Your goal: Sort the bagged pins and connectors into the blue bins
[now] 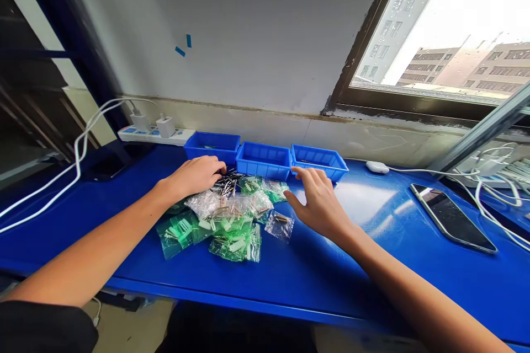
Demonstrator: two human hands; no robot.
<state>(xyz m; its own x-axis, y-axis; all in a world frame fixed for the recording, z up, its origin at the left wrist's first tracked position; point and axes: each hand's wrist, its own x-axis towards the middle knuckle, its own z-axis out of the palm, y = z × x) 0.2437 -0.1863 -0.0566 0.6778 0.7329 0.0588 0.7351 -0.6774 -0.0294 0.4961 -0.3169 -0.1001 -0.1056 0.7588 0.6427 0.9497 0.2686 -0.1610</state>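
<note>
A pile of small packets lies in front of me. Green-tinted bags (236,242) with white plastic pieces are at its near side, and clear bags (207,203) lie on top. Loose dark, thin screw-like pieces (229,181) show at the back of the pile. My left hand (201,174) is over the pile's back left, its fingers curved beside the dark pieces, with a gap between thumb and forefinger. My right hand (317,198) hovers right of the pile, thumb and fingers apart, holding nothing. Near its thumb rests a small clear bag (280,226) with brass-coloured pins.
Three blue bins, a left one (212,155), a middle one (264,170) and a right one (327,168), stand in a row behind the pile. A phone (453,218) and white earbud case (377,167) lie right. A power strip (178,136) with cables is back left.
</note>
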